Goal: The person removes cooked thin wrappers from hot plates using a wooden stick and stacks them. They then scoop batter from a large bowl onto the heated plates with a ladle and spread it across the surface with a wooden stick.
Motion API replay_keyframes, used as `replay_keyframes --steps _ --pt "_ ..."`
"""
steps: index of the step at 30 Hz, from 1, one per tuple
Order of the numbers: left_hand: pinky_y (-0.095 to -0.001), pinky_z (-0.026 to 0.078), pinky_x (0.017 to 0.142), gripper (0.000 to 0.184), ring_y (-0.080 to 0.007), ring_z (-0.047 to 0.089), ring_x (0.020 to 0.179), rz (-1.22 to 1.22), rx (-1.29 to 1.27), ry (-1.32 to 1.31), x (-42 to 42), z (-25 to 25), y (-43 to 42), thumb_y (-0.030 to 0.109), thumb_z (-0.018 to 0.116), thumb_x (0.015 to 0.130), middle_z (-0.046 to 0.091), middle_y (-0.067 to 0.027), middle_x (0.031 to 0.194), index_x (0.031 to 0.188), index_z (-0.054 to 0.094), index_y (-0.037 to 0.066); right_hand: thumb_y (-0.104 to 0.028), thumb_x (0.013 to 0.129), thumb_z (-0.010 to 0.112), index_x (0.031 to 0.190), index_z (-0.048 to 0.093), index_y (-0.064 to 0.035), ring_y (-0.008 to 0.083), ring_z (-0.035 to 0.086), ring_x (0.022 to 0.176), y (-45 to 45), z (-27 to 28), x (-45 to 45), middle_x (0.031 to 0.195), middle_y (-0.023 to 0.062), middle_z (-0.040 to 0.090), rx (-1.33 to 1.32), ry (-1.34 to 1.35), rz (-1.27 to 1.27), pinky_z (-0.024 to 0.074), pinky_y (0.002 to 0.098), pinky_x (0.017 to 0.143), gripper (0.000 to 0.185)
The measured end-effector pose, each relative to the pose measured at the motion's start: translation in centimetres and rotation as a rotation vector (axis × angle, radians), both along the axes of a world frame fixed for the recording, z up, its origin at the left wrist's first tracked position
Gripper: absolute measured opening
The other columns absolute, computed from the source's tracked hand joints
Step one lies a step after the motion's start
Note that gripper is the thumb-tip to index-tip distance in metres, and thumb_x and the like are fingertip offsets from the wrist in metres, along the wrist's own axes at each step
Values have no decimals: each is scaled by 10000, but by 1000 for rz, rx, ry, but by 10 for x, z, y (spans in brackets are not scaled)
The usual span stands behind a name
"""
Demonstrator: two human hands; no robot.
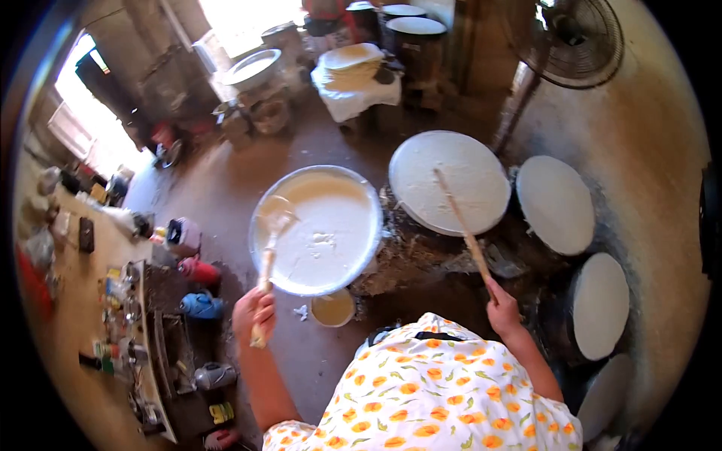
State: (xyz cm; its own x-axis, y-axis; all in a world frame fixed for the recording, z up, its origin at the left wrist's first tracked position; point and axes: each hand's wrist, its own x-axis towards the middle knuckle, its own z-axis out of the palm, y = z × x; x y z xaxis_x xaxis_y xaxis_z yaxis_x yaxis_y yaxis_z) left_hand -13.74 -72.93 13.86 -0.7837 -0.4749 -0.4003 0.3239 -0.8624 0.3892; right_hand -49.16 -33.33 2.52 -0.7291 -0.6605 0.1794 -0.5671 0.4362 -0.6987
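Note:
My left hand (253, 314) is closed around the wooden handle of a ladle (267, 263). The ladle's head is over the near left part of a wide basin (377, 239) of creamy white batter, slightly blurred. To the right, my right hand (504, 308) grips the end of a long, thin wooden stick (462, 225). Its far end reaches over a round, white-topped steamer (421, 158); whether the tip touches the white surface I cannot tell. Below the basin sits a small bucket (332, 310) of pale liquid.
More round white-topped vessels (556, 203) curve along the right wall. A stand fan (568, 37) rises behind them. At the back, a cloth-covered stool (353, 98) bears a stack of pale round sheets. Kettles, flasks and a cluttered shelf (154, 346) line the left.

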Motion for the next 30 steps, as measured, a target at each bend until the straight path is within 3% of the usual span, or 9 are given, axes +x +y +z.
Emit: replay_keyframes --steps 5,10,11,16,18,19,25,27,30 --pt "-233 391 334 264 -74 419 401 94 -369 -190 -4 13 2 155 363 970 446 -18 680 1155 427 -22 7 758 502 1312 485 -227 378 600 844 -36 14 -4 952 200 618 97 -14 105 498 434 748 602" --pt "-227 393 336 212 -70 413 422 38 -2 -175 -25 -33 -27 141 384 964 435 -21 667 1079 410 -35 -37 800 480 1320 461 -347 357 593 714 -38 17 14 763 167 562 398 15 129 500 444 658 606" --pt "-231 394 334 208 -69 411 418 20 6 -192 -33 -37 -30 137 386 962 437 -22 667 1076 413 -35 -54 814 470 1320 457 -368 353 590 689 -33 19 20 741 159 551 535 5 150 500 447 644 596" --pt "-227 371 327 186 -70 401 404 -113 -79 -241 -96 -24 -38 112 407 945 453 -29 661 1056 445 -33 -59 818 468 1316 464 -370 335 581 649 -5 25 35 739 144 546 579 -68 198 500 433 621 587" --pt "-217 356 318 220 -70 391 396 -219 -271 -367 -135 -8 -35 104 409 937 444 -33 639 1080 453 -57 -44 800 484 1304 481 -372 317 567 624 0 28 40 726 135 533 385 -25 68 496 414 597 601" --pt "-210 341 313 184 -64 378 386 -249 -307 -389 -157 4 -29 80 442 924 457 -40 636 1056 480 -43 -9 770 523 1274 537 -275 291 570 638 -3 39 44 729 128 545 374 -30 -17 493 382 599 570" --pt "-230 301 306 82 -76 386 382 -671 -620 -324 -287 46 34 96 488 896 468 -35 614 890 498 15 -14 756 550 1299 505 -297 291 563 608 32 53 65 729 96 540 209 88 -406 498 393 564 614" --pt "-246 310 305 158 -88 391 370 -803 -755 -308 -325 59 79 94 474 891 469 -37 604 746 461 33 -20 756 564 1302 495 -300 286 568 611 56 59 74 745 88 546 225 112 -528 500 396 562 618" --pt "-249 319 307 174 -90 389 359 -1018 -996 -170 -367 74 160 87 462 887 459 -32 578 721 466 33 -27 764 567 1307 483 -308 285 572 618 102 60 87 752 88 547 247 150 -719 499 394 557 618"
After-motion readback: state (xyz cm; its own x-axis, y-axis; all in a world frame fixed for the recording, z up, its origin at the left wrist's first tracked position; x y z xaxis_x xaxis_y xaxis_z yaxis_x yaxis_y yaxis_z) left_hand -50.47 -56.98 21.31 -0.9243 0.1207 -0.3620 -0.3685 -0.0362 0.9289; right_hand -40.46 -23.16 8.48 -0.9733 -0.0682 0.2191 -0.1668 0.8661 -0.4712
